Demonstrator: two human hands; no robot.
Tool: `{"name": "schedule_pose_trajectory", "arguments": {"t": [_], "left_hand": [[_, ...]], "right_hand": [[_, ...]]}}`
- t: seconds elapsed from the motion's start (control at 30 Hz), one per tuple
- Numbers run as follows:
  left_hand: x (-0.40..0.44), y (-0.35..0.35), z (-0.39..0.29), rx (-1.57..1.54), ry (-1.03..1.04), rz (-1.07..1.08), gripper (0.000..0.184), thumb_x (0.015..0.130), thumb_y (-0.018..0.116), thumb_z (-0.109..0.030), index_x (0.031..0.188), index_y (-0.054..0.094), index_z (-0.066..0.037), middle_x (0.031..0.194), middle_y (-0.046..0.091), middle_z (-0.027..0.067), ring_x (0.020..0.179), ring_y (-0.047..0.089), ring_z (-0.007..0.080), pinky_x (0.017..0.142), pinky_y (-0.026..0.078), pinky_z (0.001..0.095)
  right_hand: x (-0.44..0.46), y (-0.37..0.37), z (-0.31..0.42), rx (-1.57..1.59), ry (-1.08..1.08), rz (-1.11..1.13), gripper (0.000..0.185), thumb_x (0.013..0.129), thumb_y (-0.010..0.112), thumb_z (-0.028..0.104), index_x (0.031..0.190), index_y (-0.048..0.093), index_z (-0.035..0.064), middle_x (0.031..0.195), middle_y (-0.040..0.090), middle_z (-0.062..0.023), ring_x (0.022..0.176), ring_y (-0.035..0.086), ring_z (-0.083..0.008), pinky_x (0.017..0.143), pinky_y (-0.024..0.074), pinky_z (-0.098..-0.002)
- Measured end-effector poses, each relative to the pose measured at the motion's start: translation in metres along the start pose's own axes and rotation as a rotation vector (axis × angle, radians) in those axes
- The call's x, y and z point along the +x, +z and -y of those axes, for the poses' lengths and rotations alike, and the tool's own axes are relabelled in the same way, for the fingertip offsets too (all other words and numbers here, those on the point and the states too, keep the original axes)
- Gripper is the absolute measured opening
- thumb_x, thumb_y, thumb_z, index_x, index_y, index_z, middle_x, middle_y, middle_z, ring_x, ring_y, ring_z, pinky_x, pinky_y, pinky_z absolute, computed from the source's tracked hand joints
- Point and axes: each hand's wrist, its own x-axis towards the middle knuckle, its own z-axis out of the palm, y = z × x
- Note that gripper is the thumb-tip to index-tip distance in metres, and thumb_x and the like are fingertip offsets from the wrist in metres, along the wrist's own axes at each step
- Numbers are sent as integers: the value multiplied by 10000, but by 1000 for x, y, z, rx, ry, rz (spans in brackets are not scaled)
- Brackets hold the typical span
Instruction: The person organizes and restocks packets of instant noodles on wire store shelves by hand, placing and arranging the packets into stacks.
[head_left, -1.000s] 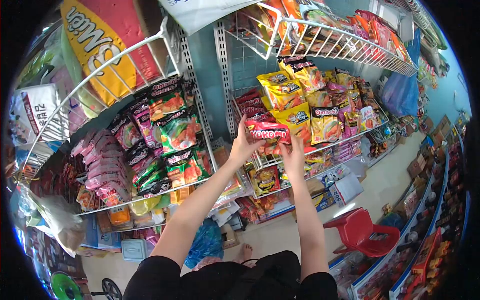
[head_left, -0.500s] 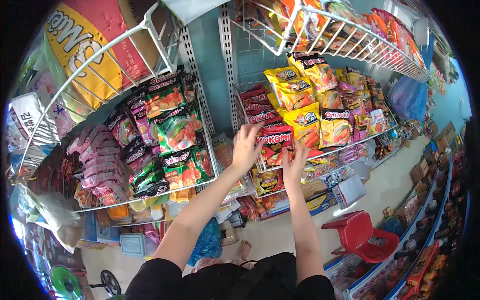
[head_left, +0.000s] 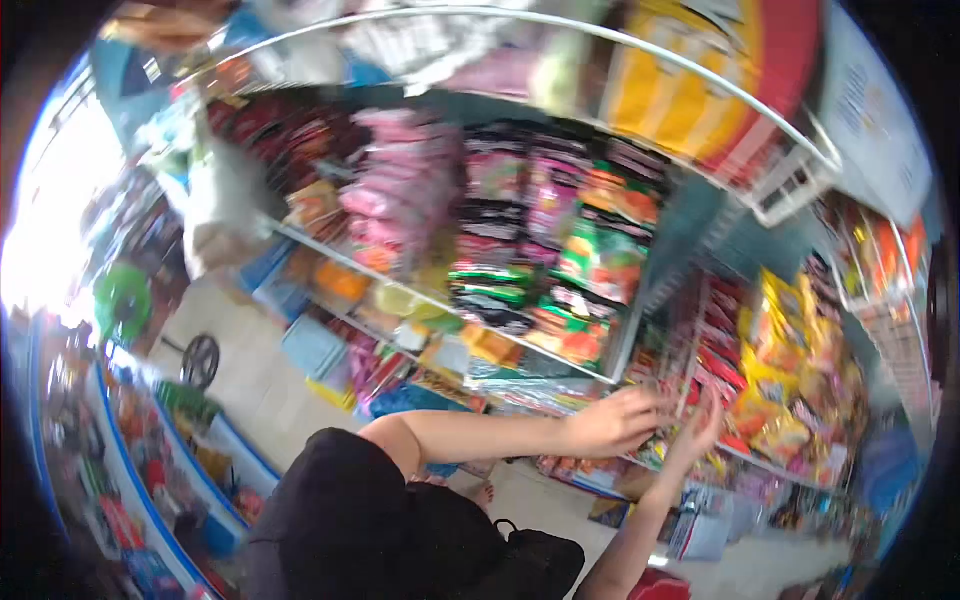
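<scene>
Both hands are at the front edge of the right-hand wire shelf, beside a stack of red Kokomi noodle packets (head_left: 718, 345). My left hand (head_left: 618, 420) is stretched toward the stack's left front corner, fingers loosely extended and no packet visible in them. Close to its right, my right hand (head_left: 699, 428) points upward with its fingers apart, against or just in front of the lowest red packets; blur hides whether it touches them. Yellow noodle packets (head_left: 778, 330) stand to the right of the red ones.
The left wire shelf (head_left: 430, 295) carries pink packets (head_left: 395, 195) and green-and-black Omachi packets (head_left: 600, 255). Overhead, a white basket rim (head_left: 690, 75) curves past a yellow-and-red carton (head_left: 690, 70). A green fan (head_left: 122, 300) and a light-blue box (head_left: 315, 347) are lower left.
The view has swung left and blurred, so the shelves appear farther right. My left hand has come off the front Kokomi packet, and both hands sit lower at the shelf edge.
</scene>
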Motion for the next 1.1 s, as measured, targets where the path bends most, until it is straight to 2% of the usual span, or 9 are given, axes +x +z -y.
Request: {"name": "schedule_pose_trajectory", "arguments": {"t": [0.13, 0.23, 0.6, 0.77, 0.8, 0.87, 0.97, 1.03, 1.1], "left_hand": [[-51, -91, 4, 37, -48, -64, 434, 771, 615, -65, 1192, 511, -75, 1268, 463, 134, 1158, 460, 323, 975, 378, 437], [-75, -172, 8, 232, -141, -334, 439, 719, 604, 18, 1147, 534, -54, 1169, 522, 140, 1053, 518, 334, 879, 430, 424], [-225, -457, 105, 741, -429, -850, 388, 779, 568, 5, 1161, 505, -15, 1204, 484, 195, 1138, 462, 354, 965, 372, 403], [-280, -554, 181, 693, -651, -910, 480, 795, 555, -43, 1247, 403, 17, 1219, 439, 240, 1140, 433, 393, 978, 359, 397], [-289, -568, 205, 674, -669, -914, 500, 789, 559, -53, 1256, 394, 19, 1212, 441, 248, 1136, 433, 394, 973, 364, 393], [-294, -592, 243, 569, -768, -962, 504, 779, 552, -92, 1247, 409, 29, 1138, 499, 266, 1087, 469, 413, 940, 386, 416], [-299, -610, 302, 491, -807, -1054, 459, 789, 537, -161, 1188, 464, 54, 1084, 549, 300, 1029, 522, 439, 891, 415, 444], [-298, -621, 326, 403, -1245, -997, 424, 827, 530, -243, 1154, 523, 26, 1041, 585, 286, 1011, 558, 411, 835, 448, 423], [-307, -619, 357, 561, -1067, -1083, 384, 826, 521, -267, 1090, 568, 8, 983, 592, 291, 953, 564, 437, 775, 459, 460]], "right_hand": [[-16, 66, 86, 103, -132, 160, 287, 950, 423, 76, 1203, 506, -31, 1160, 578, -143, 1063, 546, -211, 942, 395, -319], [-43, 139, 149, 231, -294, 275, 216, 930, 451, 66, 1080, 575, -30, 1063, 609, -129, 979, 577, -224, 851, 449, -328], [-159, 448, 303, 555, -474, 806, 195, 898, 466, 21, 1044, 592, -7, 984, 613, -89, 900, 582, -172, 783, 453, -277], [-187, 584, 304, 937, 169, 1034, 224, 920, 478, 91, 1083, 581, -23, 1043, 618, -79, 987, 588, -157, 843, 459, -259], [-187, 605, 305, 811, 261, 1068, 283, 903, 513, 136, 1134, 559, -22, 1046, 624, -84, 1004, 588, -158, 852, 462, -274], [-184, 624, 330, 423, -146, 1100, 359, 890, 529, 191, 1181, 529, -18, 1055, 626, -123, 981, 598, -171, 840, 468, -289], [-182, 677, 326, -16, -610, 1034, 389, 848, 512, 214, 1153, 532, -26, 1057, 586, -250, 992, 574, -352, 848, 453, -400], [-180, 712, 320, -170, -382, 1181, 449, 809, 532, 277, 1149, 532, -16, 1094, 573, -256, 1054, 534, -390, 889, 429, -423], [-174, 767, 293, -202, -189, 1236, 477, 797, 542, 301, 1149, 530, -21, 1126, 575, -239, 1097, 528, -376, 910, 422, -410]]}}
